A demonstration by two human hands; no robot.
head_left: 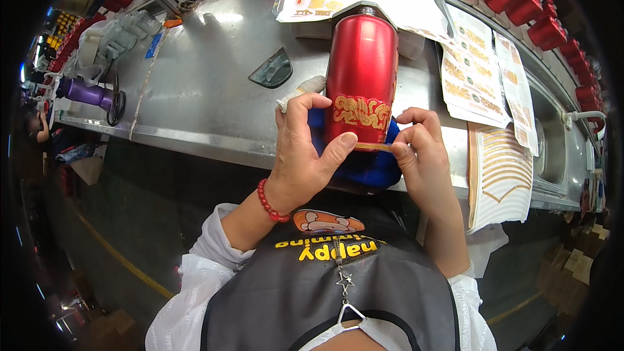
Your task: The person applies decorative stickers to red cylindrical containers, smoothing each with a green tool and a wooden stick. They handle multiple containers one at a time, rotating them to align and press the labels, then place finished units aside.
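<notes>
Steel bench (pixel 208 91): carries the work, decal sheets to the right.
Red bottle (pixel 361 71): lies on bench, long axis pointing away from the person, base nearest, between both hands.
Left hand (pixel 305 149): wrapped around bottle's base.
Right hand (pixel 419 149): pinched on gold strip (pixel 374 147), pressing it against the base.

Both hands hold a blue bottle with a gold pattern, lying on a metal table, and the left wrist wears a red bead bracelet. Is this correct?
Not quite: the bottle is red, not blue; only the cloth under it is blue. The head view shows this. The left hand, right hand, gold pattern, metal table and bracelet are as stated.
</notes>
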